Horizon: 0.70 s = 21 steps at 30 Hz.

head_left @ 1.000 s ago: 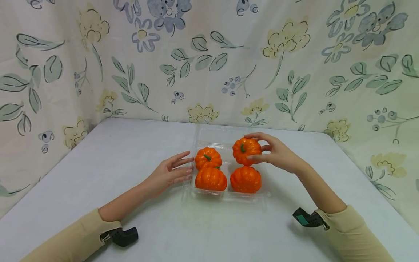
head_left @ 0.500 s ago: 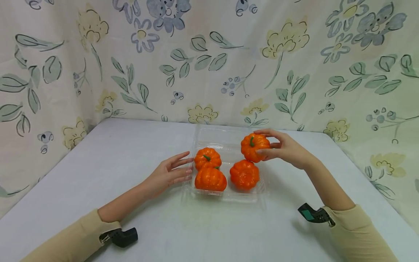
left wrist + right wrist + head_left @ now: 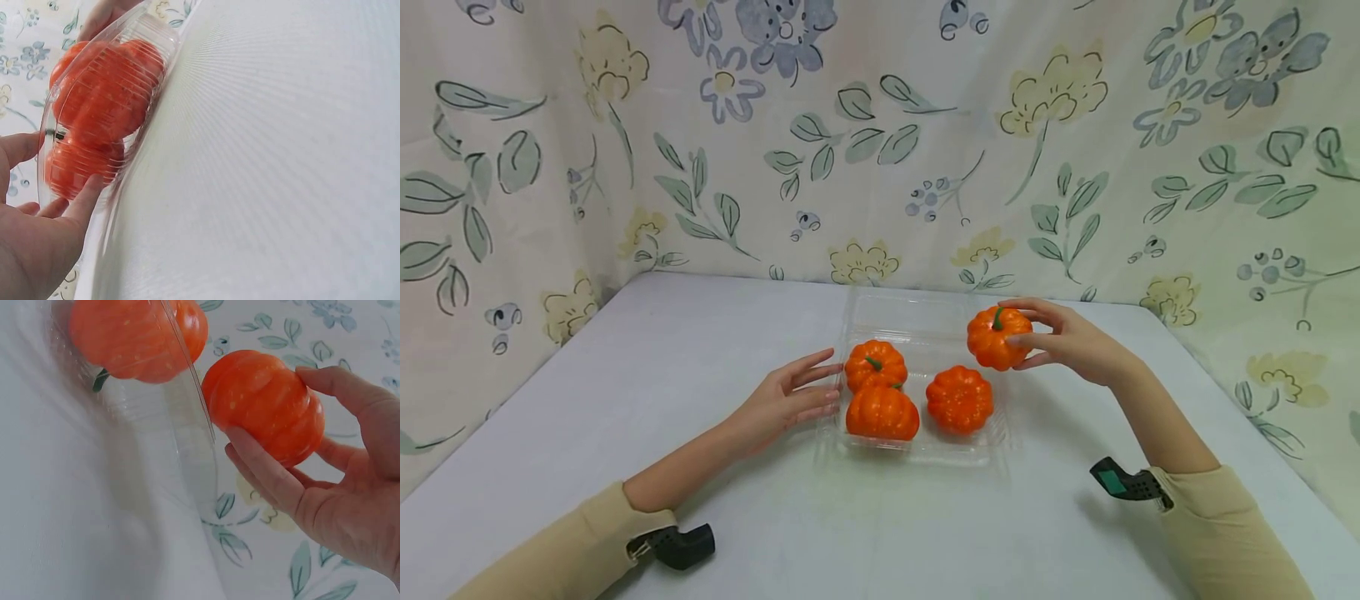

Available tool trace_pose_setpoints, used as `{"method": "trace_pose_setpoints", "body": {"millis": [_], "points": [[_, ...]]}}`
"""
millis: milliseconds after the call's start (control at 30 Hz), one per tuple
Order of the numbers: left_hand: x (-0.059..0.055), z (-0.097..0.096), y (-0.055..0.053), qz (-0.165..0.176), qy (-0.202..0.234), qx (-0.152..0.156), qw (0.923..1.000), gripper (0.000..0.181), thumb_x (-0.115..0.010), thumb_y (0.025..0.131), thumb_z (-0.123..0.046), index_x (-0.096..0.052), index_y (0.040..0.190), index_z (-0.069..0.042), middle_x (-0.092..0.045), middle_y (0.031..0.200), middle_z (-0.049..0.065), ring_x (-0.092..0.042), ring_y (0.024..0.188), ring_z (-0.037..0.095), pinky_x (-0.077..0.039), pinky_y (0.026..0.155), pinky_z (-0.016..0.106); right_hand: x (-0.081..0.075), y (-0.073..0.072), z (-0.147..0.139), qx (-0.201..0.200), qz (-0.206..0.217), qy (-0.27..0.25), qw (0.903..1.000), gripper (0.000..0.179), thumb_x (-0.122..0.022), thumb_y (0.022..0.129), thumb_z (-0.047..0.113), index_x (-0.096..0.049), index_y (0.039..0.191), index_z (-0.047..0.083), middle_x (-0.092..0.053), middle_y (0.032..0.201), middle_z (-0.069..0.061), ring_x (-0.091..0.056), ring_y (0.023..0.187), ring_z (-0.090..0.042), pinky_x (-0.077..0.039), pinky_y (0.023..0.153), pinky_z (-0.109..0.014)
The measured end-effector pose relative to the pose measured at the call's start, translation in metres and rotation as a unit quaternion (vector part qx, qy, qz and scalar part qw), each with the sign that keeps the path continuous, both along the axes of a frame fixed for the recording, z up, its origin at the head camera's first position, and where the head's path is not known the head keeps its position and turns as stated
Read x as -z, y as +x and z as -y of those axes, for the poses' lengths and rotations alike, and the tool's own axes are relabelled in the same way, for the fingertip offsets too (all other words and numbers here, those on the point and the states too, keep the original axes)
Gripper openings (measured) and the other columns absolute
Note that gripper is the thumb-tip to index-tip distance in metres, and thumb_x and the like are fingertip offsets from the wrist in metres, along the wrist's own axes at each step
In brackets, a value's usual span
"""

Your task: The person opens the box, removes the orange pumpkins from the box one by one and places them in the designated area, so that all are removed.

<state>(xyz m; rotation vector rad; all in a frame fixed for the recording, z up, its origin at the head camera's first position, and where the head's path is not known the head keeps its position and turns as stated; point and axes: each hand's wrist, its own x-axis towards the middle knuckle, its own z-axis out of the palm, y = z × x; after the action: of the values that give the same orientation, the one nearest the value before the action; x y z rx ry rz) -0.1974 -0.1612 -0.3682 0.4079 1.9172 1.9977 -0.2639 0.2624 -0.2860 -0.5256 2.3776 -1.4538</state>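
Note:
A small orange pumpkin [image 3: 988, 342] with a green stem is held by my right hand [image 3: 1078, 343], above the right back part of a clear plastic container [image 3: 955, 452]. Thumb and fingers grip it from the right side; in the right wrist view the held pumpkin [image 3: 262, 403] overlaps the container's rim. Inside, a back-left pumpkin [image 3: 876, 367] leans toward a front-left pumpkin [image 3: 882, 412]. The right-hand pumpkin [image 3: 959, 400] lies stem down. My left hand [image 3: 782, 406] rests its extended fingers against the container's left wall.
The container's clear lid [image 3: 902, 310] stands open behind it. A white table [image 3: 715, 325] lies under everything, with a floral curtain [image 3: 865, 208] behind and at both sides. Each sleeve has a black wrist device [image 3: 1123, 482].
My right hand has moved right with its pumpkin, turning the stem upward. The pumpkin below it has tipped in the container so its stem is out of sight. The left hand stays put.

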Motion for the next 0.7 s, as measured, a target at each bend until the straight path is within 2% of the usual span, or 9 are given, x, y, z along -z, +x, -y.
{"method": "trace_pose_setpoints", "body": {"millis": [233, 367, 500, 700], "points": [[0.002, -0.001, -0.001, -0.001, -0.002, -0.003, 1.0, 0.077, -0.063, 0.105, -0.01, -0.019, 0.168, -0.003, -0.032, 0.168, 0.025, -0.042, 0.15, 0.044, -0.055, 0.106, 0.037, 0.007, -0.006, -0.01, -0.01, 0.041, -0.037, 0.9984, 0.063, -0.057, 0.108, 0.015, -0.028, 0.163, 0.004, -0.032, 0.162, -0.029, -0.067, 0.113, -0.019, -0.063, 0.094, -0.043], [0.003, -0.001, -0.001, 0.0, -0.002, -0.004, 1.0, 0.077, -0.064, 0.105, -0.01, -0.02, 0.168, -0.003, -0.032, 0.168, 0.025, -0.042, 0.15, 0.044, -0.055, 0.106, 0.037, 0.01, -0.009, -0.015, -0.022, 0.054, -0.054, 0.9968, 0.06, -0.054, 0.109, 0.016, -0.03, 0.164, 0.011, -0.032, 0.16, -0.027, -0.066, 0.117, -0.018, -0.061, 0.098, -0.048], [0.002, 0.0, -0.001, 0.0, -0.001, -0.004, 1.0, 0.076, -0.063, 0.105, -0.01, -0.02, 0.168, -0.003, -0.032, 0.168, 0.024, -0.042, 0.15, 0.044, -0.055, 0.105, 0.037, 0.011, -0.01, -0.018, -0.027, 0.059, -0.064, 0.9958, 0.056, -0.053, 0.11, 0.017, -0.034, 0.163, 0.016, -0.033, 0.158, -0.025, -0.066, 0.118, -0.017, -0.062, 0.097, -0.045], [0.002, 0.001, -0.001, -0.002, 0.003, -0.003, 1.0, 0.077, -0.064, 0.105, -0.01, -0.02, 0.168, -0.003, -0.032, 0.168, 0.024, -0.041, 0.151, 0.044, -0.055, 0.105, 0.037, 0.011, -0.011, -0.017, -0.023, 0.062, -0.059, 0.996, 0.062, -0.051, 0.111, 0.017, -0.024, 0.166, 0.007, -0.033, 0.16, -0.025, -0.066, 0.119, -0.014, -0.062, 0.097, -0.041]]}}
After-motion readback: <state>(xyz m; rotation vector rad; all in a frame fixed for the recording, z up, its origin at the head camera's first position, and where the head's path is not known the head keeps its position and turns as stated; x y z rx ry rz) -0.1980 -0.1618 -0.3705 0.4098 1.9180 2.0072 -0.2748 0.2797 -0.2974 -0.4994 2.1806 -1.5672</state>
